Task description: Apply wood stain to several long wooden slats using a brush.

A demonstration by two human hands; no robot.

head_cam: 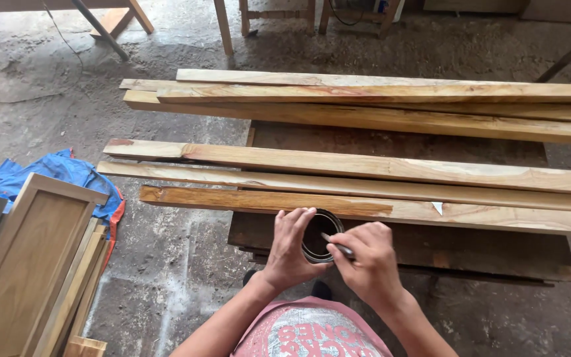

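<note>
Several planks (365,168) span a low table (398,244).

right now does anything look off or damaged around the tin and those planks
Little stands out. The nearest plank has a small pale chip or scrap on its face. The left hand steadies the round tin while the right hand holds a thin metal tool at its rim; nothing spilled.
</note>
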